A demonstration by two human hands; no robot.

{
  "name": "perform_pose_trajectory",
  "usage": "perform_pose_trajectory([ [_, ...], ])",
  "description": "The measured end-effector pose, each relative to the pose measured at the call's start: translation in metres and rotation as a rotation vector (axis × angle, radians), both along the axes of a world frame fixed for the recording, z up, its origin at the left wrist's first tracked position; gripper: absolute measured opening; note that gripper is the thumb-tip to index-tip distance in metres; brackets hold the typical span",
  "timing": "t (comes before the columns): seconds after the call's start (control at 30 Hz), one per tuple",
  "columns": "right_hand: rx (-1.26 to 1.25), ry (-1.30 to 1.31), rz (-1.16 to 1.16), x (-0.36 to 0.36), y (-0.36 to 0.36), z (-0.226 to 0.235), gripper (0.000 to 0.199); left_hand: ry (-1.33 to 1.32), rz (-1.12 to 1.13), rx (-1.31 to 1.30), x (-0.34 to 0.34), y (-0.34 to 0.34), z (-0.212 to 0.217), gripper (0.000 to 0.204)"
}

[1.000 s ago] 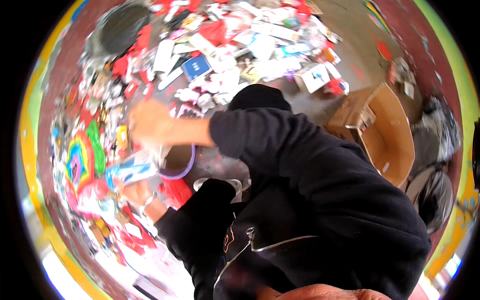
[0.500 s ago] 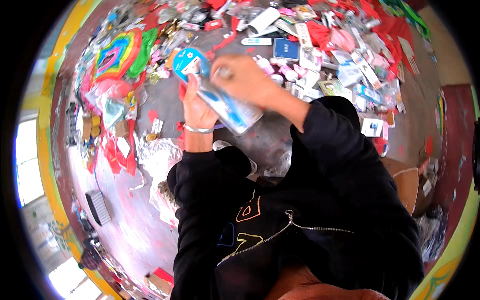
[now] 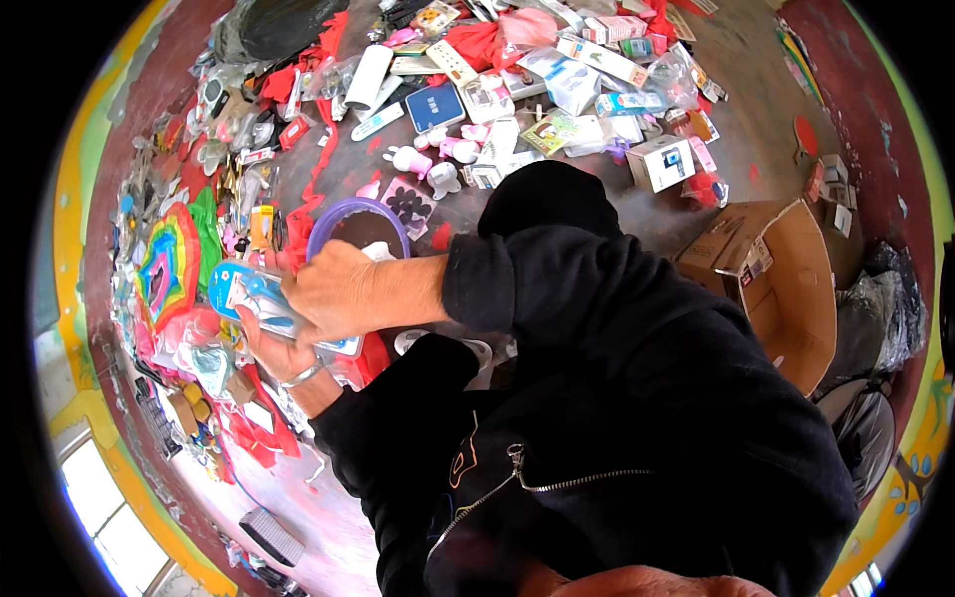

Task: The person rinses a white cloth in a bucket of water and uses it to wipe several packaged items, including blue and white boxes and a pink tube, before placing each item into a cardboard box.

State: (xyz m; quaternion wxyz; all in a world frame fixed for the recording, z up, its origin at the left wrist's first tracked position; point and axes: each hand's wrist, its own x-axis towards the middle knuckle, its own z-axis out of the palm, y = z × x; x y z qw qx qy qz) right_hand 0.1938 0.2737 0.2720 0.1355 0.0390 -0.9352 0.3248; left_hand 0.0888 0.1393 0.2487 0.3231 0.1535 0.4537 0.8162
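Note:
A clear plastic blister pack with a rounded blue top and blue-and-white contents lies in my left hand, whose thumb presses along its near side. My right hand is closed over the middle and lower part of the pack. Its fingertips are hidden beneath the knuckles, so I cannot make out what they grip. Part of the pack's lower end shows past my right wrist. Just beyond the right hand stands a round purple-rimmed basin, partly covered by the hand and forearm.
Heaped goods cover the floor ahead: a blue box, small pink-and-white toys, a white box and red cloth strips. A rainbow-coloured mat lies at left. An open cardboard box stands at right, beside clear plastic sheeting.
My view has turned to the right, so the scene shifts left in it. Both hands and the blister pack sit lower and further left, and the purple-rimmed basin and the whole cardboard box now show.

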Motion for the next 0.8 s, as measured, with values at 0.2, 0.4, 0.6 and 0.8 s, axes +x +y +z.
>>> perform_pose_trajectory([
  [0.2,0.124,0.127,0.104,0.002,0.005,-0.008,0.049,-0.104,0.042,0.058,-0.003,0.01,0.001,0.057],
  [0.4,-0.172,-0.12,0.004,0.009,0.031,0.009,0.034,-0.425,-0.134,0.404,-0.069,-0.024,-0.019,0.056],
  [0.6,-0.221,0.252,-0.586,0.008,0.097,0.014,0.029,-0.097,0.117,0.357,-0.043,0.044,-0.004,0.056],
  [0.8,0.091,-0.067,-0.312,0.03,0.053,0.021,0.054,-0.208,0.094,0.29,-0.046,0.073,-0.023,0.053],
])
